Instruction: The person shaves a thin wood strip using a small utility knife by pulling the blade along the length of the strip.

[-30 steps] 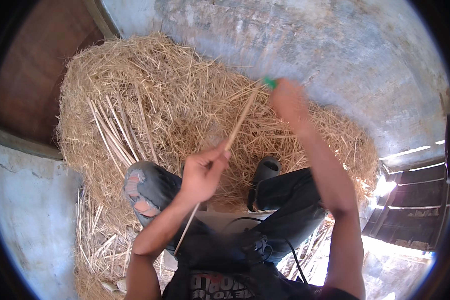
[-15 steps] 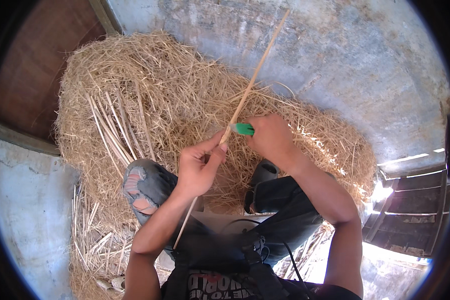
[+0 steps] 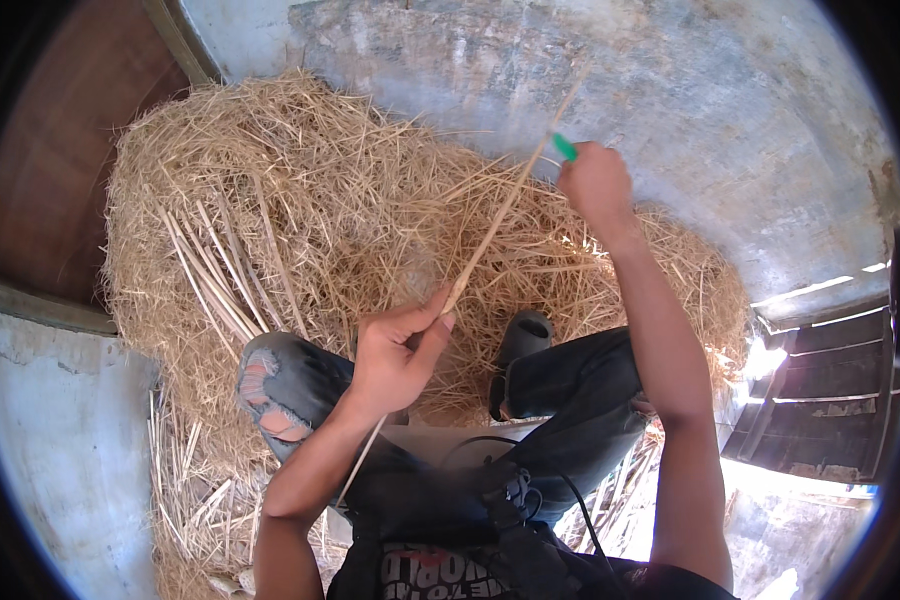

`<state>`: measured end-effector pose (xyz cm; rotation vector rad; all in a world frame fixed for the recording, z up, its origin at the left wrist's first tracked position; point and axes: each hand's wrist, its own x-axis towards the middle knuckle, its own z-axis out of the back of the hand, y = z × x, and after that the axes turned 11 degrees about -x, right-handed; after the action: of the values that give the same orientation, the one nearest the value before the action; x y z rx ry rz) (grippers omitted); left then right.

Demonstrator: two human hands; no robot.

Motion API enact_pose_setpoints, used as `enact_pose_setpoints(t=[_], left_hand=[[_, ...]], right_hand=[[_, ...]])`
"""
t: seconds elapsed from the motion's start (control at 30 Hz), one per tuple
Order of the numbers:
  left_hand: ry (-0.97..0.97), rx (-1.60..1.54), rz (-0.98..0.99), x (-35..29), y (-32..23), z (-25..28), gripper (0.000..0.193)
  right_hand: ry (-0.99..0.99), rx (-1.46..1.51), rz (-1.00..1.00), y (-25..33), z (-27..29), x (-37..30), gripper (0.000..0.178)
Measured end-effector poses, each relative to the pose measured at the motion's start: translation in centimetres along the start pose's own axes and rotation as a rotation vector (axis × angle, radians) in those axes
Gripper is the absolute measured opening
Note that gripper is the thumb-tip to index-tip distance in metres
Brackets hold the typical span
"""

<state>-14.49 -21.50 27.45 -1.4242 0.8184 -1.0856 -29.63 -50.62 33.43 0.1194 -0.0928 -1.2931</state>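
A long, thin bamboo strip (image 3: 497, 225) slants from my lap up toward the far right. My left hand (image 3: 395, 352) is closed round its lower part, thumb and fingers pinching it, and the thin tail comes out below my wrist. Further out along the strip, my right hand (image 3: 598, 190) is closed on a small green-handled knife (image 3: 564, 147). The knife's green end lies against or very near the upper part of the strip; its blade is blurred and hard to make out.
A big heap of straw-like shavings (image 3: 330, 190) lies before me against a bluish-grey wall (image 3: 710, 110). Several cut strips (image 3: 215, 265) rest on it by my left knee (image 3: 275, 385). More strips lie at the lower left. A dark slatted panel (image 3: 820, 400) stands at the right.
My right hand has slid the knife up and away along the strip, from close to my left hand to near the far end. My left hand keeps its grip almost in place.
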Motion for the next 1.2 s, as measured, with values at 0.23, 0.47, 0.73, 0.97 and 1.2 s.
enact_pose_setpoints(t=[0.23, 0.47, 0.73, 0.97, 1.2], left_hand=[[0.059, -0.060, -0.047, 0.1, 0.1, -0.7, 0.035], [0.123, -0.082, -0.028, 0.1, 0.3, -0.9, 0.035], [0.257, -0.390, 0.338, 0.7, -0.2, -0.7, 0.030], [0.267, -0.439, 0.319, 1.5, 0.1, 0.0, 0.035], [0.216, -0.447, 0.350, 1.6, -0.4, 0.0, 0.037]], right_hand=[[-0.221, 0.316, -0.055, -10.6, -2.3, 3.7, 0.030], [0.148, 1.318, 0.055, -4.5, 0.3, -1.1, 0.042], [0.331, 1.227, 0.203, -2.3, -0.8, -2.3, 0.026], [0.547, 1.264, 0.262, 0.7, -0.9, -5.2, 0.023], [0.667, 1.135, 0.347, 1.3, -0.7, -6.1, 0.029]])
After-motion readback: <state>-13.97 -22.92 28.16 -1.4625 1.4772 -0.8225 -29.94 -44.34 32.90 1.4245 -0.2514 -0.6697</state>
